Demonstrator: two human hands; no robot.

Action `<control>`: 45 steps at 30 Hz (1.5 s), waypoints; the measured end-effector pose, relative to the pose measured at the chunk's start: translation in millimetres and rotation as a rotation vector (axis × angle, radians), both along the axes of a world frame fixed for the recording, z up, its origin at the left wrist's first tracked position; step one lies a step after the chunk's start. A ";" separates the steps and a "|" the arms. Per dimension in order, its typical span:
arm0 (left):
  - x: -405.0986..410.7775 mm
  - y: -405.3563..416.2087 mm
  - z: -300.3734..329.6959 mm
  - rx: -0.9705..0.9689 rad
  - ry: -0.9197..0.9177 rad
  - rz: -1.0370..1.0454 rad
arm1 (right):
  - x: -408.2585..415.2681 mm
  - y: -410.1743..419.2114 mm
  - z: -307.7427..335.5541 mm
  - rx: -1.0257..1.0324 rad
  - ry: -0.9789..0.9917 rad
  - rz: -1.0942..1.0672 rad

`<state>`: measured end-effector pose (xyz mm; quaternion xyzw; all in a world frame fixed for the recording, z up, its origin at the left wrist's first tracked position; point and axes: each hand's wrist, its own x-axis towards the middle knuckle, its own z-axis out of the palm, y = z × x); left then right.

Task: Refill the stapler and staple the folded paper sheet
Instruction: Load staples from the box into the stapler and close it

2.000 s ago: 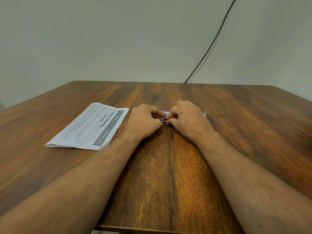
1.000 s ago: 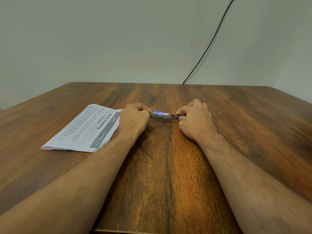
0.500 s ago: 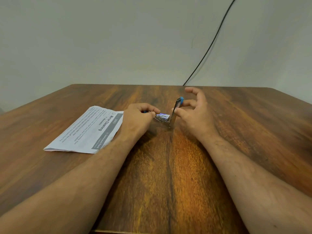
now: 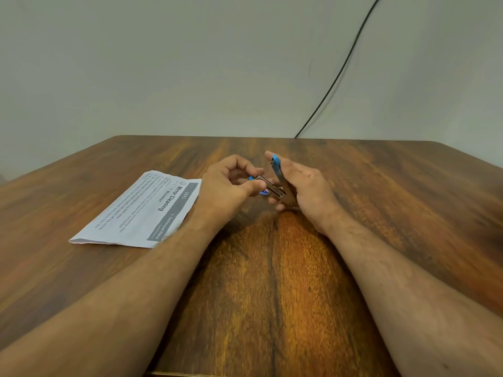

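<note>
Wood table (image 4: 381, 213): both hands (image 4: 228, 186) (image 4: 307, 191) grip opened stapler (image 4: 275, 183), folded paper (image 4: 141, 210) at left.

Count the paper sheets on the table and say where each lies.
1: a folded printed sheet on the wooden table, left of the left hand, its near corner under that forearm. No other sheet shows.

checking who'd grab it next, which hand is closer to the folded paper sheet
Left. The left hand sits just beside the folded paper sheet's right edge, pinching the open stapler. The right hand holds the stapler's other side, farther from the sheet.
</note>
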<state>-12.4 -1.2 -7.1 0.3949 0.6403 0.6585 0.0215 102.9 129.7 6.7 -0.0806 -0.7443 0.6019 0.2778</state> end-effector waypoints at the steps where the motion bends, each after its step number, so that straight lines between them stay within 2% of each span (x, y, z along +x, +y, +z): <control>1: -0.3 -0.1 -0.3 0.007 0.001 -0.005 | 0.5 -0.5 0.9 0.008 -0.012 0.005; 9: 4.8 1.9 0.8 0.039 0.008 -0.036 | 1.1 6.5 -1.2 -0.173 -0.048 0.102; 14: 5.6 3.6 0.4 0.015 0.041 -0.027 | -1.1 7.5 -1.8 -0.158 -0.098 0.096; 19: -0.7 3.1 -1.7 0.009 0.121 0.045 | 2.6 10.4 -0.7 -0.204 -0.073 0.196; 27: 0.6 6.5 1.8 0.054 0.047 0.063 | -1.8 12.0 -2.9 -0.395 -0.010 0.196; 34: -0.2 7.6 0.2 0.029 0.076 0.141 | 2.1 18.0 1.5 -0.552 -0.079 0.317; 45: 1.4 6.0 2.1 -0.019 0.115 0.153 | 3.5 15.6 4.0 -0.573 -0.093 0.235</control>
